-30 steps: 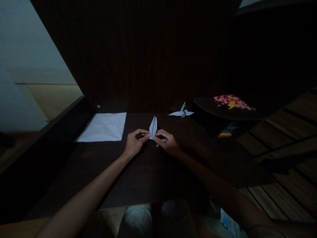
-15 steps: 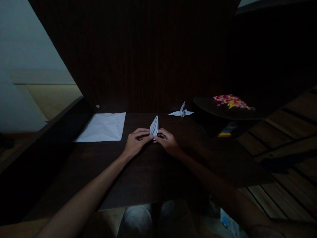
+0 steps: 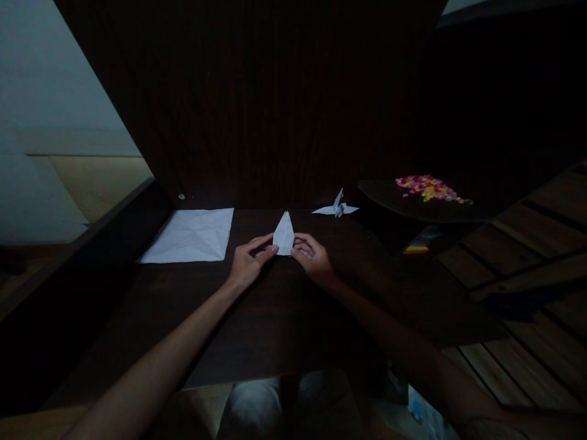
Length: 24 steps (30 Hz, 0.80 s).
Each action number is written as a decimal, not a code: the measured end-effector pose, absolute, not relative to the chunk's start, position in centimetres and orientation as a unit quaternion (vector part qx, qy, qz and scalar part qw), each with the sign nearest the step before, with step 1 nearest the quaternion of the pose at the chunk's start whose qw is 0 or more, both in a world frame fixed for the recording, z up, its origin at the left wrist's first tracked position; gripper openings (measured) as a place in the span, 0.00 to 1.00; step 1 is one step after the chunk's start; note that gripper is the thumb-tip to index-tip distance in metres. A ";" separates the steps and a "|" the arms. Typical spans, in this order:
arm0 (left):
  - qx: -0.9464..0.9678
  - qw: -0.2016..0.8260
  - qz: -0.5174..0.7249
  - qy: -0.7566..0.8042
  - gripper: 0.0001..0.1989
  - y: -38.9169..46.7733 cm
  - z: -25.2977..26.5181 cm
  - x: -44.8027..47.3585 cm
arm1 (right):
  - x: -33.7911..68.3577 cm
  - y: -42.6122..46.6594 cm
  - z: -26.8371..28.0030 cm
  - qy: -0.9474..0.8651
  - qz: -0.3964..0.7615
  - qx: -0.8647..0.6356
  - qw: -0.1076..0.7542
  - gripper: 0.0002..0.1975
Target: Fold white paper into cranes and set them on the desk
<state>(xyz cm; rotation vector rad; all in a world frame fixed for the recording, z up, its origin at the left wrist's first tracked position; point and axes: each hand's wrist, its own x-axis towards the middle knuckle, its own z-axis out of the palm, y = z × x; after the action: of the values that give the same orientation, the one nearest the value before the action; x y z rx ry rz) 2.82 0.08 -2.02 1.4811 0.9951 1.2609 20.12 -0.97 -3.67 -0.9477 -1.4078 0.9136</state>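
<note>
A small folded white paper (image 3: 284, 235), kite-shaped with its point away from me, is held just above the dark desk. My left hand (image 3: 251, 259) pinches its left edge between thumb and fingers. On the opposite edge my right hand (image 3: 312, 256) grips it the same way, fingers curled. Its broad flat face shows towards me. Beyond my right hand stands a finished white paper crane (image 3: 338, 208) with spread wings. To the left of my left hand lies a creased square sheet of white paper (image 3: 190, 235).
Dark wooden desk (image 3: 238, 324) with an upright back panel (image 3: 257, 110) and a raised left side (image 3: 77, 263). At right, a low curved shelf (image 3: 385, 197) bears a heap of small pink, red and yellow pieces (image 3: 428, 187). Wooden slats (image 3: 527, 244) lie farther right.
The folded paper has turned from showing its several layered edges to showing a wide flat face. My hands have moved slightly apart around it. The sheet and crane stay put.
</note>
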 end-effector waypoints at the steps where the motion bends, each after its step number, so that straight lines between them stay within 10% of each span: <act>1: 0.584 0.481 0.514 0.405 0.25 0.2 -2.2 2.8 | 20.1 -1.0 -3.7 -0.598 0.388 -0.400 0.575 0.18; 12: 0.561 0.558 0.493 0.362 0.34 0.3 -2.5 2.9 | 20.2 -1.3 -3.6 -0.635 0.346 -0.411 0.555 0.16; 24: 0.738 0.264 0.509 0.355 0.03 -0.4 -1.6 2.5 | 20.4 -2.3 -2.0 -0.754 0.161 -0.380 0.511 0.04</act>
<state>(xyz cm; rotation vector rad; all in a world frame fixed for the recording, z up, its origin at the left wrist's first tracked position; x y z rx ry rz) 2.49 -0.38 -1.58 1.9946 0.9599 1.3766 20.41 -2.34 -2.04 -0.9149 -1.8146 0.3876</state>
